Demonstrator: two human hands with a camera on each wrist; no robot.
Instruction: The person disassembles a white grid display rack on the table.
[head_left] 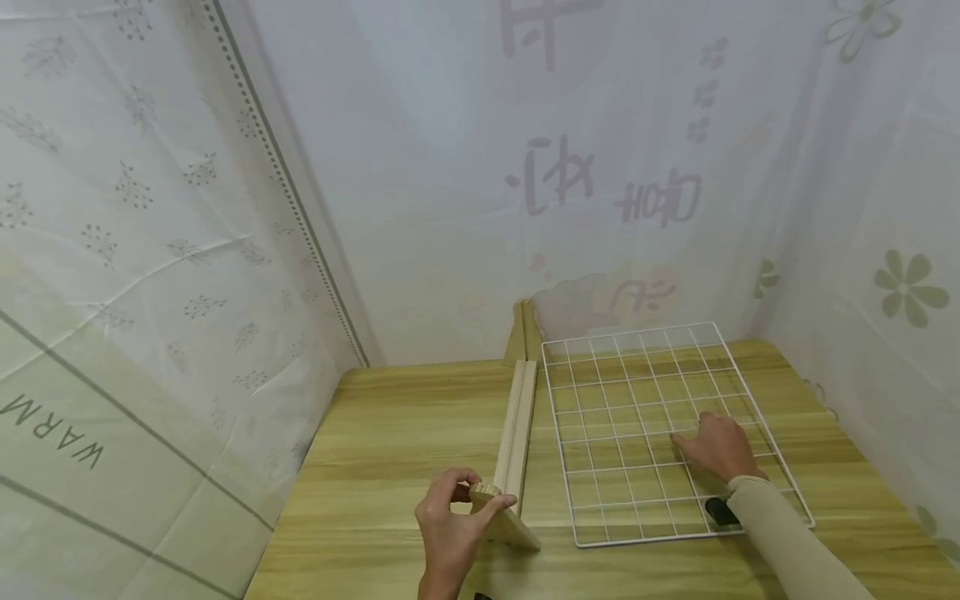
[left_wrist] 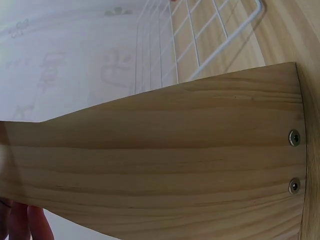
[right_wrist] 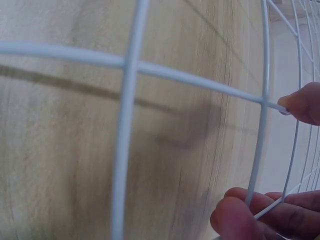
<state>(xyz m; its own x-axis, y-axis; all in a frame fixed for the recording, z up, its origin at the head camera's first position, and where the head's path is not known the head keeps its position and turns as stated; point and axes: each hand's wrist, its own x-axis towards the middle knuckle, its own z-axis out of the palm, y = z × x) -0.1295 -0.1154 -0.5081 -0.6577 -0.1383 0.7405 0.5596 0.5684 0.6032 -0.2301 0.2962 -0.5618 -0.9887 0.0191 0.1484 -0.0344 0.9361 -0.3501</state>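
Note:
A long pale wooden rail lies on the table, running away from me, with a flat wooden end board at its near end. My left hand grips that near end, thumb on top. In the left wrist view the end board fills the frame, two screws sit near its right edge, and my fingertips show at the lower left. A white wire grid lies flat to the right of the rail. My right hand rests on it, and its fingers curl round a grid wire.
The wooden table is closed in by white printed sheets at the left, back and right. Another wooden piece stands at the back edge beside the grid's far corner. The grid's corner shows beyond the board.

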